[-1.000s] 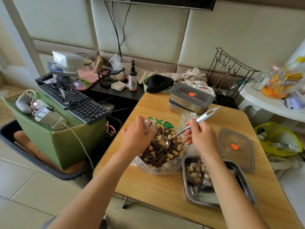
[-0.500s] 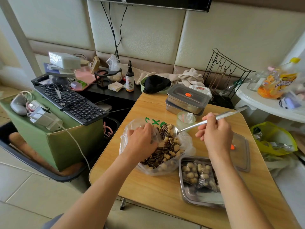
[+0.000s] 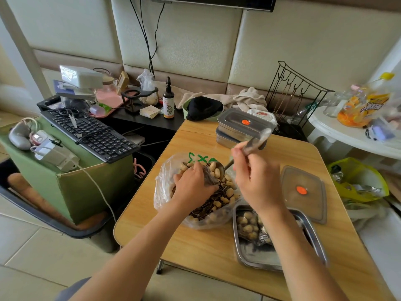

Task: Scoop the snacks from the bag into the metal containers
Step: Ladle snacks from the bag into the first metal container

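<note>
A clear plastic bag [image 3: 165, 187] with green print lies open on the wooden table [image 3: 206, 242], full of peanuts and striped sunflower seeds. My left hand [image 3: 193, 185] is inside the bag's mouth and grips its plastic edge. My right hand [image 3: 256, 181] holds a metal spoon [image 3: 219, 169] by its blurred handle; the bowl, heaped with peanuts, hovers over the bag. An open metal container [image 3: 316, 240] sits right of the bag, partly filled with peanuts and seeds, half hidden by my right forearm.
The container's lid [image 3: 303, 192] lies flat to the right. Two closed metal containers [image 3: 240, 129] are stacked at the table's far edge. A green box with a keyboard [image 3: 91, 133] stands left, a white table [image 3: 351, 135] with snack bags right.
My right hand has swung in over the bag and tilted the spoon handle up. The spoon bowl now carries more peanuts. My left hand stays at the bag's mouth.
</note>
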Action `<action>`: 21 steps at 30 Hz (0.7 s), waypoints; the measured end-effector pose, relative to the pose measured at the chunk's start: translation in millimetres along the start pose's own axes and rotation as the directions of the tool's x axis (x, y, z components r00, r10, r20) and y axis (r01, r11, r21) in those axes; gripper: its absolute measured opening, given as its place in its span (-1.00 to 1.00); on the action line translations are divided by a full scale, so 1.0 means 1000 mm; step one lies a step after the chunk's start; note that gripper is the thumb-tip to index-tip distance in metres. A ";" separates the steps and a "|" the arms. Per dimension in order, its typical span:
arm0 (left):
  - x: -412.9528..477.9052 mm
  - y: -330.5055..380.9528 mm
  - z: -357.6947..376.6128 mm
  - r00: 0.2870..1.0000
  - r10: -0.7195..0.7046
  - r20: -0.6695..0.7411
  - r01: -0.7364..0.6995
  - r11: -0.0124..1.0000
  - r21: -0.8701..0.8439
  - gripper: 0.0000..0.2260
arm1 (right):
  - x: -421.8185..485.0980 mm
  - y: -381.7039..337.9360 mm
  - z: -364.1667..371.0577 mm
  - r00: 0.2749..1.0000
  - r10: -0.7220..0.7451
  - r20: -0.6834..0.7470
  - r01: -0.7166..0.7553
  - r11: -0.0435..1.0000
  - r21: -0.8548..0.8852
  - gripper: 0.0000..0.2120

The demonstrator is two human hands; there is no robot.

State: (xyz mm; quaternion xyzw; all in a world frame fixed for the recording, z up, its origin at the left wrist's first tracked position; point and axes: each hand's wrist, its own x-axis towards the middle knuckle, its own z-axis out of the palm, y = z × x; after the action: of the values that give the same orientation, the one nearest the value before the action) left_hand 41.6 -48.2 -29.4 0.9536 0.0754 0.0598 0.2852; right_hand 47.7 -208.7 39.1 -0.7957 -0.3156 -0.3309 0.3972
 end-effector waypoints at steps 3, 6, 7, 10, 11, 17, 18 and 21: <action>0.001 0.001 0.003 0.998 -0.026 -0.052 0.022 0.996 -0.081 -0.52 | 0.001 -0.006 0.004 0.991 -0.129 -0.027 0.127 0.989 -0.076 -0.75; 0.001 0.002 0.001 0.994 -0.051 -0.101 0.031 0.981 -0.189 -0.58 | 0.002 -0.007 0.000 0.970 -0.211 -0.121 0.193 0.971 -0.145 -0.74; 0.001 0.003 0.001 0.992 -0.054 -0.114 0.028 0.975 -0.219 -0.61 | 0.002 -0.008 -0.001 0.965 -0.223 -0.138 0.202 0.967 -0.155 -0.72; 0.001 0.003 0.000 0.988 -0.064 -0.137 0.022 0.959 -0.283 -0.64 | 0.002 -0.009 -0.002 0.964 -0.234 -0.127 0.212 0.963 -0.165 -0.65; 0.002 0.003 0.000 0.988 -0.066 -0.141 0.023 0.958 -0.287 -0.63 | 0.002 -0.009 -0.001 0.966 -0.234 -0.114 0.214 0.962 -0.167 -0.64; 0.001 0.003 -0.001 0.990 -0.075 -0.121 0.039 0.960 -0.276 -0.58 | 0.002 -0.003 0.000 0.974 -0.185 -0.131 0.164 0.974 -0.158 -0.71; 0.001 0.003 -0.001 0.990 -0.073 -0.120 0.037 0.960 -0.277 -0.59 | 0.001 -0.003 -0.001 0.971 -0.180 -0.156 0.155 0.975 -0.162 -0.73; 0.000 0.005 -0.002 0.990 -0.076 -0.122 0.038 0.958 -0.286 -0.59 | 0.001 -0.003 0.000 0.964 -0.211 -0.161 0.184 0.968 -0.169 -0.71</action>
State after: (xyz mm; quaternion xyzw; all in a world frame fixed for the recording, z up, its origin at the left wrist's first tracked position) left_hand 41.9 -51.2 -25.1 0.8945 0.1123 0.1244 0.4144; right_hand 46.2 -207.2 41.4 -0.7554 -0.3305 -0.4618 0.3270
